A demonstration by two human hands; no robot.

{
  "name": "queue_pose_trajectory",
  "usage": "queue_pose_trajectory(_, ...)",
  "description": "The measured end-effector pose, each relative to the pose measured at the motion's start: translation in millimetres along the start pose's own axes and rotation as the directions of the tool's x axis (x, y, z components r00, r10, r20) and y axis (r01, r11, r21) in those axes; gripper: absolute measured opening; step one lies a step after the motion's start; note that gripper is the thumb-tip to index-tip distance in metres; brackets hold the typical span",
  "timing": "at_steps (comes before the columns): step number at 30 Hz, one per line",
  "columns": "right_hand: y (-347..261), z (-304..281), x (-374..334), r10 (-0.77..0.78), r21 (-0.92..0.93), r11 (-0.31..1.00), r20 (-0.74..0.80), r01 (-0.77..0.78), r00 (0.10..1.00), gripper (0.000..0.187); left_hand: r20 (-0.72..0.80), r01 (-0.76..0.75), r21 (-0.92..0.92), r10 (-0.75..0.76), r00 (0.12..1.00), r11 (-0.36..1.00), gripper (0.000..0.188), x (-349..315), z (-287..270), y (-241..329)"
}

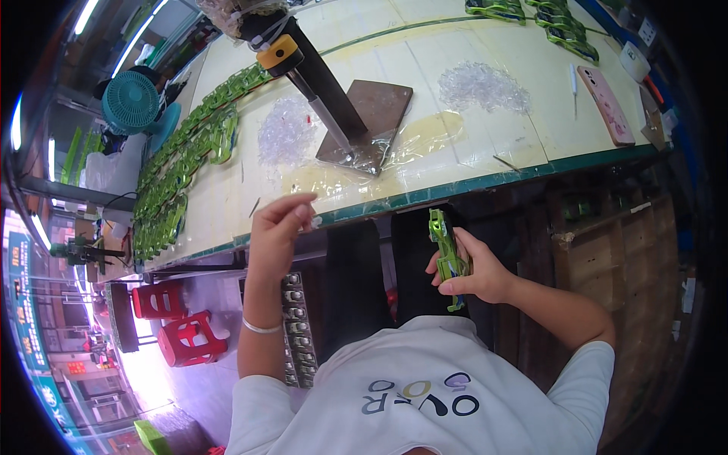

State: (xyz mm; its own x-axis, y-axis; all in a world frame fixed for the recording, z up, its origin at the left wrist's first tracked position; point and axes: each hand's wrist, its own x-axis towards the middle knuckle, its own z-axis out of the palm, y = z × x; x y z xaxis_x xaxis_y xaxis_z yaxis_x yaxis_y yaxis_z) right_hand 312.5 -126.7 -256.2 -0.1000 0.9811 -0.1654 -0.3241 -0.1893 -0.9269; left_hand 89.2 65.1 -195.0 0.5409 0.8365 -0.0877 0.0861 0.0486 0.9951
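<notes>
My right hand [485, 271] is wrapped round a bright green toy car body [449, 246], held upright above my lap just off the table's near edge. My left hand [282, 227] is at the table edge with its fingers curled together. A small clear plastic piece [316, 221] shows at its fingertips. Beyond that hand lies a pile of small clear plastic pieces [287, 130], and a second clear heap [483, 87] sits farther right. Between the piles a press-like tool with a dark column [327, 89] stands over a brown base plate [383, 106].
Rows of green car bodies [182, 163] line the table's left side; more green bodies [565, 30] lie far right. A pink phone [606, 106] and a thin white tool [574, 91] rest on the right. A teal fan [130, 103] stands left. Red stools [192, 339] are on the floor.
</notes>
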Motion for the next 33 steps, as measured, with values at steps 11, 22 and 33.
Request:
queue_pose_trajectory(11, -11.5, 2.5, -4.6, -0.143, -0.572, 0.819, -0.107, 0.057, 0.984, 0.069, 0.249, 0.149, -0.418, -0.045, 0.967, 0.896, 0.010, -50.9, 60.1, 8.9)
queue_pose_trajectory(22, -8.4, 5.0, -4.8, -0.295, -0.692, 0.706, -0.091, 0.152, 0.951, 0.068, 0.138, 0.022, -0.106, -0.007, 0.990, 0.994, 0.006, -65.0, 101.4, -1.1)
queue_pose_trajectory(33, -8.0, 2.5, -3.7, -0.387, -0.775, 0.598, -0.057, 0.204, 0.920, 0.072, 0.278, -0.137, 0.268, 0.060, 0.959, 0.954, 0.015, -69.1, 101.3, 1.5)
